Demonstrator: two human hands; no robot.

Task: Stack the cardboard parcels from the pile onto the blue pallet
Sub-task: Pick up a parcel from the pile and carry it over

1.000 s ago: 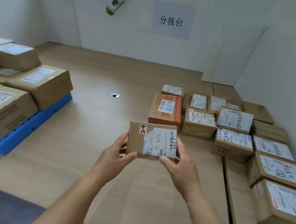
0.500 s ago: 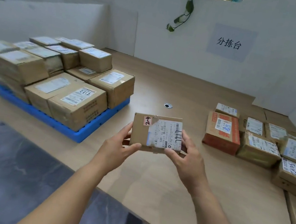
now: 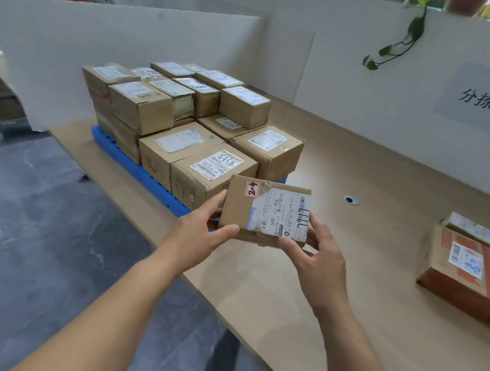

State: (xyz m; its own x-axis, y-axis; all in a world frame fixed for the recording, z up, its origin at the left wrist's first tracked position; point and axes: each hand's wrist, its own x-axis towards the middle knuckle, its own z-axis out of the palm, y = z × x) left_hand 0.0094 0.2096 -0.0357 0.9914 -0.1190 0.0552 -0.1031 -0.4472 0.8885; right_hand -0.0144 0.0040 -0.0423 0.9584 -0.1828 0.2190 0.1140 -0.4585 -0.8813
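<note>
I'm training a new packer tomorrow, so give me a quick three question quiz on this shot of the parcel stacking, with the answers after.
1. True or false: the left hand and the right hand both hold the small parcel in the air.
2. The blue pallet sits: A) on the floor, B) on the table, under stacked parcels, C) leaning on the wall.
3. On which side of the small parcel does the red-printed parcel lie?
Key: 1 true; 2 B; 3 to its right.
</note>
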